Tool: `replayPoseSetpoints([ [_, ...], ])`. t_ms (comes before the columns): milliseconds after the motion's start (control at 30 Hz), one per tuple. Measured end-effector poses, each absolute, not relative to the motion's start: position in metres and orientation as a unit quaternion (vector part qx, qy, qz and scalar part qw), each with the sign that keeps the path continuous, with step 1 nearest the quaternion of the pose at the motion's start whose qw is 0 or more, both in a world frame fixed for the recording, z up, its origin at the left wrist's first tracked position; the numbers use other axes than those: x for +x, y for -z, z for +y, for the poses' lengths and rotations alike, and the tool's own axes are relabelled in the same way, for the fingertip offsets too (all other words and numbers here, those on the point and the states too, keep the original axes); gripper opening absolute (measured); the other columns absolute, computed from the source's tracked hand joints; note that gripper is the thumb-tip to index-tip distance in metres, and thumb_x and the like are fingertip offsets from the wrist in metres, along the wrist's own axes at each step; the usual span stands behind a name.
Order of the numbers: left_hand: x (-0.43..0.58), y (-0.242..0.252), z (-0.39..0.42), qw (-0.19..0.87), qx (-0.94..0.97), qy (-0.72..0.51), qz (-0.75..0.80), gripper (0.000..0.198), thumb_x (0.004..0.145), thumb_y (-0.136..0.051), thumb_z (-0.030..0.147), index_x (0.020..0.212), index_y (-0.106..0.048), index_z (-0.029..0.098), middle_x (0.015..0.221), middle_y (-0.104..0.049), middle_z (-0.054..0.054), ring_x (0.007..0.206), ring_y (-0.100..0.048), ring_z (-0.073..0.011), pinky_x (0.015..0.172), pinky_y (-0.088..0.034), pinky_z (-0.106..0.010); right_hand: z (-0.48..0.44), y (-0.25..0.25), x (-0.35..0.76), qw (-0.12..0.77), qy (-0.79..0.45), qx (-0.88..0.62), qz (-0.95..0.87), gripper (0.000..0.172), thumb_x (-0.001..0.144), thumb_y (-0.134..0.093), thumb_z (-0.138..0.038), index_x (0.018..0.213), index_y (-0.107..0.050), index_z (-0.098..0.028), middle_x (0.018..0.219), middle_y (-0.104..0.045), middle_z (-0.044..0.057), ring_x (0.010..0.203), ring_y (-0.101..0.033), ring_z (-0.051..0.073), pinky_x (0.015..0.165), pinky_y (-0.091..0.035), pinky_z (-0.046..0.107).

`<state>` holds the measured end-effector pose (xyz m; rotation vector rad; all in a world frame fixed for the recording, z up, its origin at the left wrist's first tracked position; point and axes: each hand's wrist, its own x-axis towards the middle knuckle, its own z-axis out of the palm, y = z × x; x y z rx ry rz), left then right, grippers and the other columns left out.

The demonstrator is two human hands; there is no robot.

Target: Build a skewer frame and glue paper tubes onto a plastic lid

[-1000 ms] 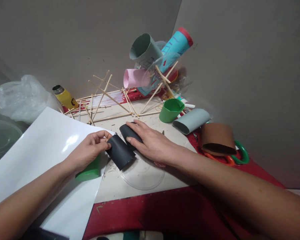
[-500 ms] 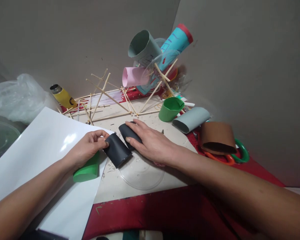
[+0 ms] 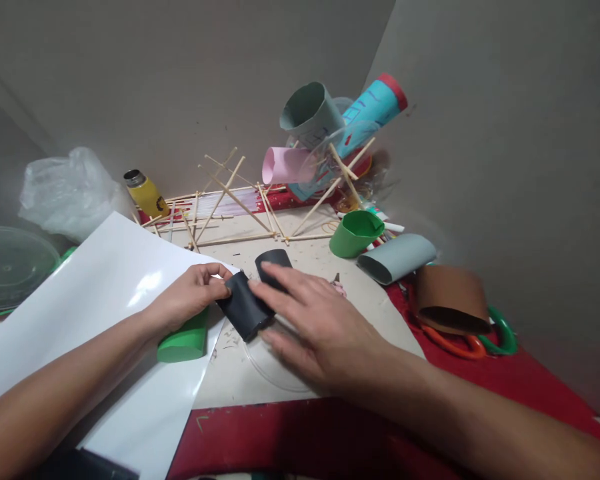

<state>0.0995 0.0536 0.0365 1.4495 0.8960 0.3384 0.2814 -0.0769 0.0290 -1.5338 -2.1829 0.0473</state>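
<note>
My left hand (image 3: 193, 300) pinches the upper left edge of a black paper tube (image 3: 246, 310) between thumb and fingers. A green paper tube (image 3: 184, 340) lies under that hand on the white sheet. My right hand (image 3: 310, 313) is slightly blurred, its fingers spread, with the fingertips at the right side of the held tube. A second black tube (image 3: 273, 261) stands just behind, partly covered by the right fingers. Beneath the right hand lies a clear round plastic lid (image 3: 267, 373), mostly hidden.
Stick frames (image 3: 235, 193) stand at the back, with a pink tube (image 3: 283, 165) nearby. Green (image 3: 353, 237), grey (image 3: 403, 257) and brown (image 3: 453, 297) tubes sit at right, beside scissors with orange handles (image 3: 455, 343). A white sheet (image 3: 130, 293), yellow bottle (image 3: 147, 193) and plastic bag (image 3: 73, 193) are at left.
My right hand has come off the second black tube and moved toward the front, fingers now spread near the held tube. The camera view has shifted a little.
</note>
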Motion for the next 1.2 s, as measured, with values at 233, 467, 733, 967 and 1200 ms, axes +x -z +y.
replayPoseSetpoints([
  [233, 0.098, -0.033, 0.054, 0.625, 0.664, -0.137, 0.388, 0.021, 0.070, -0.064, 0.024, 0.089, -0.058, 0.016, 0.057, -0.055, 0.005, 0.054, -0.049, -0.0109, 0.055, -0.036, -0.023, -0.081, -0.010, 0.266, 0.147, 0.033, -0.519, -0.842, 0.038, 0.094, -0.045, -0.022, 0.129, -0.059, -0.016, 0.136, -0.056, 0.018, 0.125, -0.051, 0.034, 0.100, -0.039, 0.055],
  [467, 0.081, -0.042, 0.052, 0.473, 0.777, -0.199, 0.363, 0.036, 0.079, -0.063, 0.028, 0.113, -0.058, 0.019, 0.111, -0.066, -0.008, 0.103, -0.061, -0.0230, 0.089, -0.045, -0.035, -0.082, -0.006, 0.268, 0.137, 0.050, -0.517, -0.844, 0.039, 0.095, -0.043, -0.019, 0.132, -0.057, -0.017, 0.138, -0.053, 0.019, 0.127, -0.050, 0.030, 0.103, -0.037, 0.053],
  [733, 0.074, -0.043, 0.026, 0.256, 0.934, -0.121, 0.217, 0.062, 0.076, -0.070, 0.033, 0.134, -0.050, 0.021, 0.142, -0.047, -0.016, 0.130, -0.043, -0.0307, 0.106, -0.038, -0.045, -0.083, -0.006, 0.267, 0.142, 0.033, -0.515, -0.844, 0.039, 0.096, -0.043, -0.022, 0.133, -0.055, -0.016, 0.137, -0.055, 0.018, 0.127, -0.049, 0.030, 0.104, -0.036, 0.055],
  [967, 0.073, -0.041, 0.026, 0.173, 0.962, -0.083, 0.192, 0.068, 0.080, -0.067, 0.038, 0.140, -0.041, 0.018, 0.146, -0.038, -0.018, 0.133, -0.039, -0.0303, 0.105, -0.040, -0.049, -0.092, -0.014, 0.285, 0.218, 0.057, -0.525, -0.821, 0.042, 0.093, -0.050, -0.025, 0.130, -0.053, -0.008, 0.133, -0.056, 0.022, 0.124, -0.051, 0.033, 0.100, -0.041, 0.056],
  [1200, 0.070, -0.046, 0.024, 0.111, 0.976, -0.068, 0.173, 0.074, 0.080, -0.068, 0.042, 0.143, -0.036, 0.020, 0.152, -0.030, -0.020, 0.137, -0.033, -0.0347, 0.106, -0.038, -0.053, -0.110, -0.014, 0.311, 0.274, 0.090, -0.561, -0.776, 0.035, 0.093, -0.051, -0.025, 0.123, -0.056, -0.007, 0.123, -0.061, 0.023, 0.115, -0.056, 0.033, 0.093, -0.046, 0.055],
])
